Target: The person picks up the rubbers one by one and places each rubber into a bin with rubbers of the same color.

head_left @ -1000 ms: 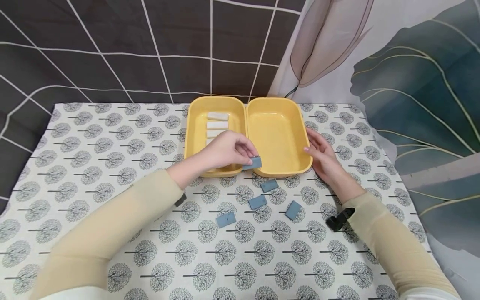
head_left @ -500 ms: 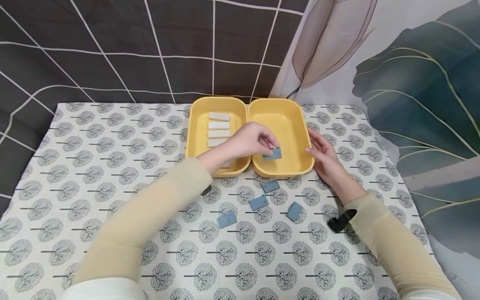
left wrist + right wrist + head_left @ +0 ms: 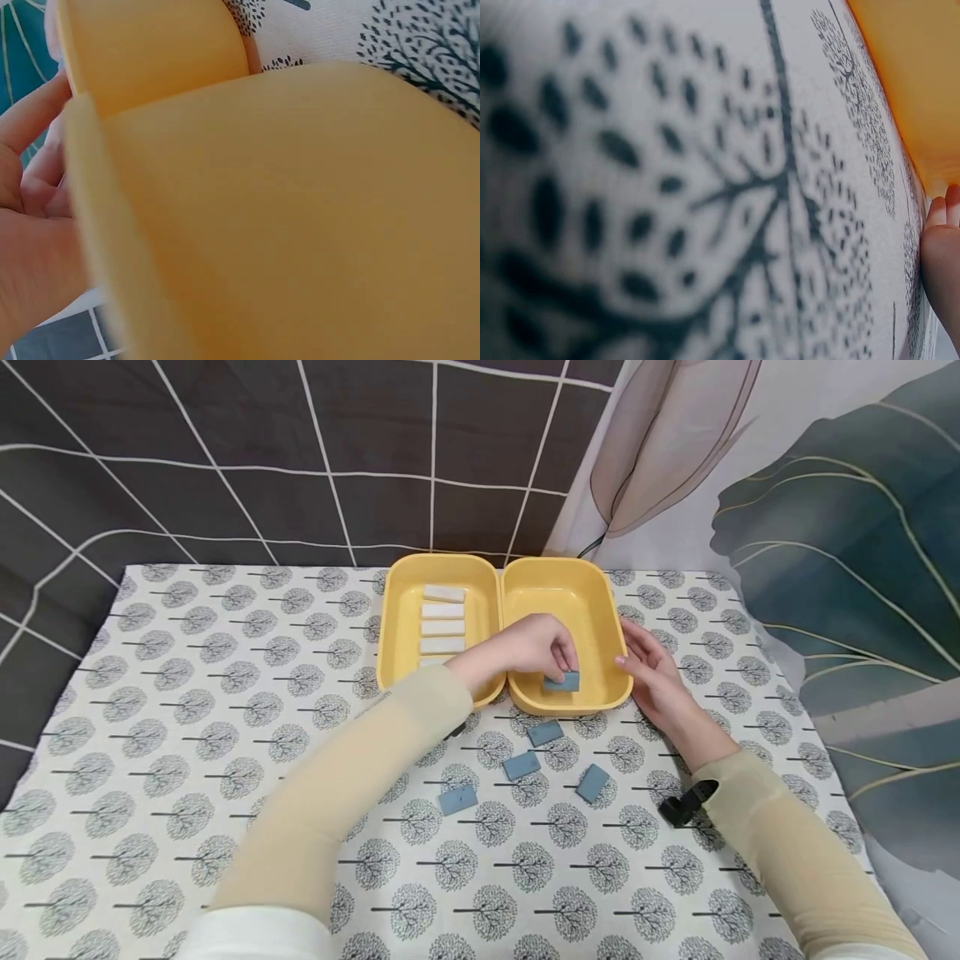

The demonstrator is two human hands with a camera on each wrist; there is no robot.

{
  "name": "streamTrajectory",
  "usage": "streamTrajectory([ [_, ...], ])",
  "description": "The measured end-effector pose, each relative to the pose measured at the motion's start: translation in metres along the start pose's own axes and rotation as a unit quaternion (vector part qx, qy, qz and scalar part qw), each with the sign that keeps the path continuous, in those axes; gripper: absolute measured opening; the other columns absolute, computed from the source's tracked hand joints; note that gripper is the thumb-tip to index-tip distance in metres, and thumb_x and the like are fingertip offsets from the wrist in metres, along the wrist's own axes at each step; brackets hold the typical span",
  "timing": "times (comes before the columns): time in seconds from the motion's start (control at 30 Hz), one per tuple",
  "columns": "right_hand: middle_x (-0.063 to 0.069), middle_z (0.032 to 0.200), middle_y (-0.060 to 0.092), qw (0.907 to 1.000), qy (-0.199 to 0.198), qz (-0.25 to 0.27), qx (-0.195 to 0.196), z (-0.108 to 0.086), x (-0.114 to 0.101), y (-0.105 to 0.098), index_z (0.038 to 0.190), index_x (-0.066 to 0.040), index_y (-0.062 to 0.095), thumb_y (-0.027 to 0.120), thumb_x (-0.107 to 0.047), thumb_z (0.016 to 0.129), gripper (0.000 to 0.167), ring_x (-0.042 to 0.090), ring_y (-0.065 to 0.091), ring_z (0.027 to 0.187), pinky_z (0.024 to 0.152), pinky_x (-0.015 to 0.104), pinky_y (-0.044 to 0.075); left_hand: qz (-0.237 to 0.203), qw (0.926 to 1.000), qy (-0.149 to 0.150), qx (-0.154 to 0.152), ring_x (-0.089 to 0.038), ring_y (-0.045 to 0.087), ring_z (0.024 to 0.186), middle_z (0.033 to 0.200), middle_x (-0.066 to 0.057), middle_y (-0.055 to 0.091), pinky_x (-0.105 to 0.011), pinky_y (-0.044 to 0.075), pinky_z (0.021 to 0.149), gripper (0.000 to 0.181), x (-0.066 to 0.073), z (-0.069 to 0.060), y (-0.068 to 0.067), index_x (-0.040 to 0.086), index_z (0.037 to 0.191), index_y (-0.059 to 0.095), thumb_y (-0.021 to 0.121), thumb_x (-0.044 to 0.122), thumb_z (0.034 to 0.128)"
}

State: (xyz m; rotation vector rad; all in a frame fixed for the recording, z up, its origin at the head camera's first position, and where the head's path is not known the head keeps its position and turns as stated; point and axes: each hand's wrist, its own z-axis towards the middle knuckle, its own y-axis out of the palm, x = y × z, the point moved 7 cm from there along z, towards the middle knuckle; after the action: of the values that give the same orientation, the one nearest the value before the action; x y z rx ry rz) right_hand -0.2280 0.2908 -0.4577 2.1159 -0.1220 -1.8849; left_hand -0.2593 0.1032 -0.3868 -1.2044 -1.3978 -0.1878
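Observation:
My left hand (image 3: pixel 542 647) pinches a small flat blue rectangular block (image 3: pixel 562 682) low over the right yellow tray (image 3: pixel 622 681), near its front wall. Whether the block touches the tray floor cannot be told. In the left wrist view the left hand (image 3: pixel 37 217) shows beyond a blurred yellow wall, and the block is hidden. My right hand (image 3: pixel 656 681) rests along that tray's right outer wall, its thumb by the rim. Fingertips (image 3: pixel 952 206) meet the yellow wall in the right wrist view. Several white blocks (image 3: pixel 442 627) lie in a column in the left yellow tray (image 3: pixel 384 643).
Several more blue blocks (image 3: pixel 521 766) lie scattered on the tree-print cloth (image 3: pixel 225 710) in front of the trays. Behind the table hangs a dark cloth with white grid lines (image 3: pixel 375 435). A leaf-patterned curtain (image 3: pixel 847 568) borders the right side.
My left hand has carried the blue block rightward from the left tray's front corner into the space of the right tray, then slightly lower. The right hand stays at the tray's side.

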Motion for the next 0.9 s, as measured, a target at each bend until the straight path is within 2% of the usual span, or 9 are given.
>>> streamTrajectory([
  [0.3, -0.002, 0.146, 0.057, 1.0, 0.001, 0.008, 0.003, 0.001, 0.0, -0.001, 0.16, -0.012, 0.042, 0.054, 0.009, 0.101, 0.063, 0.012, 0.057, 0.131, 0.11, 0.02, 0.054, 0.067, 0.9974, -0.02, -0.018, -0.009, 0.065, 0.084, 0.104, -0.011, 0.081, -0.013, 0.053, 0.074, 0.018, -0.008, 0.017, 0.007, 0.003, 0.103, 0.08, 0.083, -0.002, 0.0864],
  [0.43, -0.001, 0.145, 0.056, 0.9999, -0.001, 0.013, 0.003, 0.001, 0.0, 0.0, 0.159, -0.012, 0.042, 0.055, 0.01, 0.101, 0.063, 0.012, 0.057, 0.131, 0.109, 0.02, 0.055, 0.103, 0.994, -0.03, -0.018, -0.008, 0.06, 0.084, 0.105, -0.008, 0.081, -0.014, 0.048, 0.073, 0.016, -0.011, 0.023, 0.011, 0.006, 0.102, 0.081, 0.082, 0.0, 0.0871],
  [0.57, -0.001, 0.146, 0.056, 0.9999, -0.001, 0.011, 0.003, 0.001, 0.0, -0.001, 0.16, -0.012, 0.042, 0.054, 0.01, 0.101, 0.064, 0.012, 0.057, 0.131, 0.109, 0.02, 0.055, 0.126, 0.9912, -0.038, -0.014, -0.009, 0.06, 0.085, 0.103, -0.005, 0.081, -0.016, 0.049, 0.073, 0.015, -0.014, 0.027, 0.014, 0.008, 0.1, 0.082, 0.081, 0.0, 0.0869],
  [0.9, -0.001, 0.147, 0.057, 0.9999, -0.007, 0.007, -0.002, 0.0, 0.0, -0.001, 0.16, -0.011, 0.041, 0.053, 0.01, 0.102, 0.063, 0.012, 0.058, 0.131, 0.109, 0.02, 0.055, 0.131, 0.9903, -0.042, -0.018, -0.011, 0.06, 0.087, 0.103, -0.005, 0.08, -0.017, 0.049, 0.075, 0.015, -0.015, 0.028, 0.016, 0.008, 0.1, 0.082, 0.08, -0.001, 0.0881],
])
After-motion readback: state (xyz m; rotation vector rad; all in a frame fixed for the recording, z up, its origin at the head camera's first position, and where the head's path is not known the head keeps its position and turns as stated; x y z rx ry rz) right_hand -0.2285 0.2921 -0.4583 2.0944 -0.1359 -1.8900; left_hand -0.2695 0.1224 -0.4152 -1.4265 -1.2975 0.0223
